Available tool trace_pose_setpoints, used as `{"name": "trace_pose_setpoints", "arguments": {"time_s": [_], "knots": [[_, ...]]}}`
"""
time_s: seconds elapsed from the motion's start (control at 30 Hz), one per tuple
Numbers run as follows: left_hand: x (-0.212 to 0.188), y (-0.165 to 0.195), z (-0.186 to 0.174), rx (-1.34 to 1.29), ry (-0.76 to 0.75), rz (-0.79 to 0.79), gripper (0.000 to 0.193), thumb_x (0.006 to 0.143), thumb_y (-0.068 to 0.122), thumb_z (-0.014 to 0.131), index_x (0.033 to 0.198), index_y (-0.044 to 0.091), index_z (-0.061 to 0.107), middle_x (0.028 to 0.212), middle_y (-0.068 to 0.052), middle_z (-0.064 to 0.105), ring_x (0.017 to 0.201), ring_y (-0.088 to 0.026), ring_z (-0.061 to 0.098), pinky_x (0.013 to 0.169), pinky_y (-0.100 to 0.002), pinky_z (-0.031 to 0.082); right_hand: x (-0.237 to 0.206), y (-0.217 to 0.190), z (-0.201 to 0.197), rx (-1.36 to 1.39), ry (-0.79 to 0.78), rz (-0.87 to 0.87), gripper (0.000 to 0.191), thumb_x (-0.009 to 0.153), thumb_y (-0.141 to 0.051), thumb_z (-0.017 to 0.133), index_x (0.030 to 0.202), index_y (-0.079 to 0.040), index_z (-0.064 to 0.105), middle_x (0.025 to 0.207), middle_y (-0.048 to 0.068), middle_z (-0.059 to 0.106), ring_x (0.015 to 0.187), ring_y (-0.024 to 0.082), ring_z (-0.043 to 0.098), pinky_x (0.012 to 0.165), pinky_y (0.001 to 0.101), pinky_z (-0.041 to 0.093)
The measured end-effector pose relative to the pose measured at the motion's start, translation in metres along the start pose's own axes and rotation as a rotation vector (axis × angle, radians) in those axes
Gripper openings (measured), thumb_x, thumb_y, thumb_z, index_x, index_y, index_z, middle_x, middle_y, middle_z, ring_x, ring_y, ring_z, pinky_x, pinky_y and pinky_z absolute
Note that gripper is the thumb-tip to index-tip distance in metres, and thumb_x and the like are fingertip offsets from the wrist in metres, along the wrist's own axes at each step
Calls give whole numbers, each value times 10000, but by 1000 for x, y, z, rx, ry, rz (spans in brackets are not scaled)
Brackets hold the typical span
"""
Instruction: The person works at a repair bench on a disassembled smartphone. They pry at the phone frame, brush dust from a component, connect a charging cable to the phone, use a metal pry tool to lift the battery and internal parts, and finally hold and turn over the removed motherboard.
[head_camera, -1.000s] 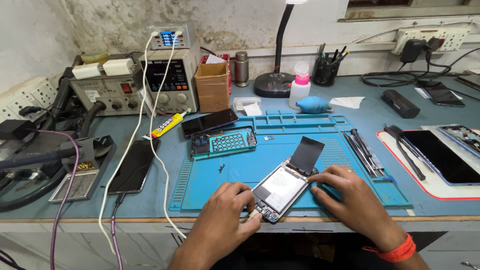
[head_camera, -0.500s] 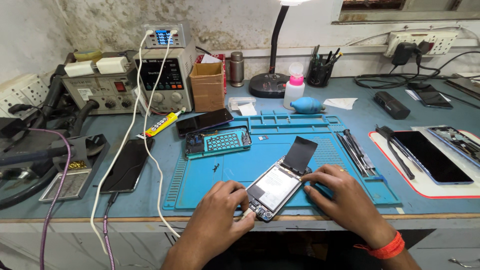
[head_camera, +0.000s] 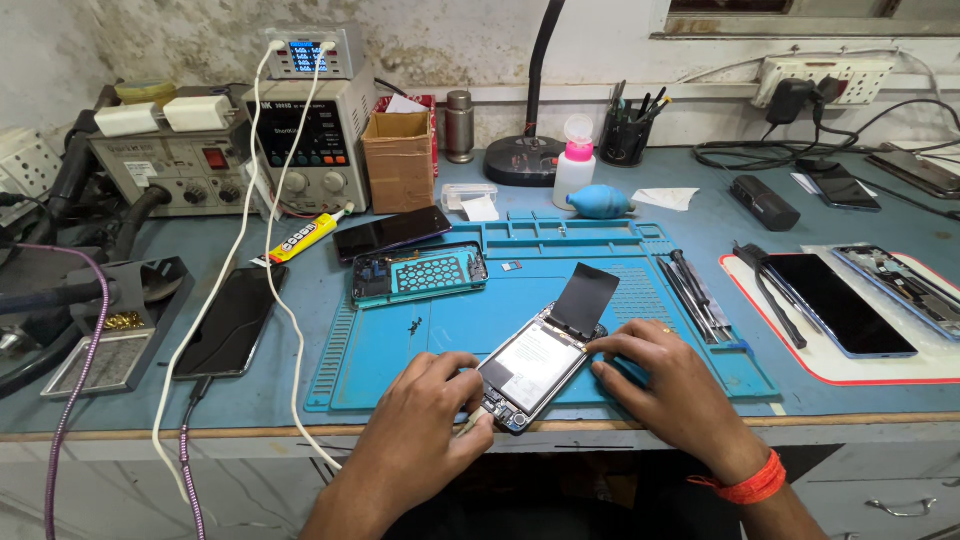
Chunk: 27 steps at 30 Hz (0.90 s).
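Note:
An opened phone (head_camera: 528, 372) lies at an angle on the blue work mat (head_camera: 440, 330), its insides facing up. A black flap (head_camera: 585, 299) stands up from its far end. My left hand (head_camera: 425, 425) grips the phone's near end, with something small and thin between the fingers at the phone's near corner. My right hand (head_camera: 665, 385) rests on the mat, fingertips touching the phone's right edge near the flap.
A phone frame (head_camera: 418, 274), a dark phone (head_camera: 391, 231) and a glue tube (head_camera: 300, 240) lie beyond the mat. Tweezers and tools (head_camera: 690, 285) sit on its right side. A charging phone (head_camera: 233, 320) lies left; more phones rest on a red-edged pad (head_camera: 850, 365).
The view has shifted slightly. Both hands stay on the opened phone in nearly the same pose.

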<state>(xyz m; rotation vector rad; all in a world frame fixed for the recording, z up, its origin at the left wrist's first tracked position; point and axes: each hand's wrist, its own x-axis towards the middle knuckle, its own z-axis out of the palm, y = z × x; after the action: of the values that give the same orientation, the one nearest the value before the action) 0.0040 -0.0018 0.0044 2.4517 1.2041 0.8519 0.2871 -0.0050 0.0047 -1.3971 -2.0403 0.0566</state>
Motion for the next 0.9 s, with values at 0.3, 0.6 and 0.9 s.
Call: {"name": "trace_pose_setpoints", "arguments": {"time_s": [0.3, 0.6, 0.9], "knots": [[1, 1, 2, 26, 12, -8, 212, 792, 215, 708, 859, 16, 679, 1213, -114, 650, 1034, -311, 600, 908, -461, 483, -1, 2, 1, 10, 16, -25, 228, 867, -221, 711, 1030, -78, 778, 927, 84, 713, 920, 256, 674, 821, 389, 538], [2, 1, 4, 39, 33, -9, 196, 768, 189, 710, 853, 15, 686, 1201, -114, 661, 1018, -316, 608, 894, -466, 490, 0, -2, 0, 19, 20, -4, 212, 865, -205, 718, 1024, -79, 781, 916, 79, 714, 904, 244, 676, 805, 381, 538], [1, -2, 6, 15, 48, 23, 200, 767, 201, 727, 818, 17, 668, 1190, -130, 648, 1030, -331, 604, 883, -474, 486, 7, 38, -14, -11, 255, 110, 251, 850, -218, 728, 1039, -62, 779, 950, 92, 720, 844, 239, 721, 600, 370, 551]]}}
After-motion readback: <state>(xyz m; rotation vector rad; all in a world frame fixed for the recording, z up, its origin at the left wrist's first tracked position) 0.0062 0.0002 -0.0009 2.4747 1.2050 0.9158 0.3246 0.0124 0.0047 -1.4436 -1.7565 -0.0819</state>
